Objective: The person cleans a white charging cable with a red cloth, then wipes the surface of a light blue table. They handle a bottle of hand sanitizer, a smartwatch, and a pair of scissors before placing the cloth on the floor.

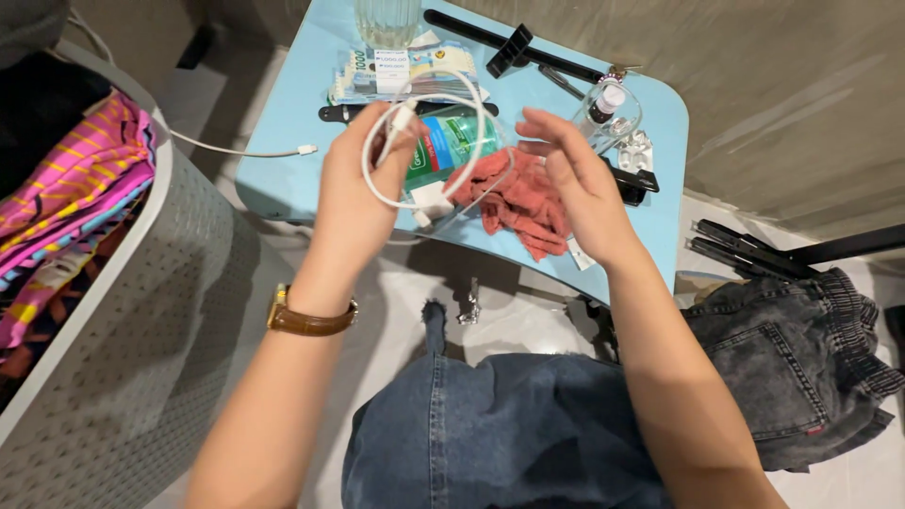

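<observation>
Two or three loops of the white charging cable (429, 151) are already gathered, held up above the near edge of the light blue desk (283, 160). The left hand (353, 193) has its fingers (396, 127) closed on the coil at the top, pinching the turns together by the plug end. The right hand (575, 179) sits just to the right of the coil with its fingers (542, 123) loosely spread and curled, holding nothing that I can see, though the cable's lower run passes close under it. So the winding looks partly done, I'd judge: a tail of cable trails down to the white adapter block (432, 200) near the desk edge, and that length is not yet in the coil.

Just behind the loops lies a green bottle (452, 141) on its side, and right of it a crumpled reddish cloth (514, 198). Farther off, a banded stack of banknotes (405, 73) and a clear glass (386, 19). Left on the desk, a second white cable end (306, 150) lies loose, untouched. To the far right, a small glass dish (608, 113) with a little bottle in it. A grey laundry basket (113, 358) with bright striped fabric stands left, and dark denim shorts (782, 368) lie on the floor right.
</observation>
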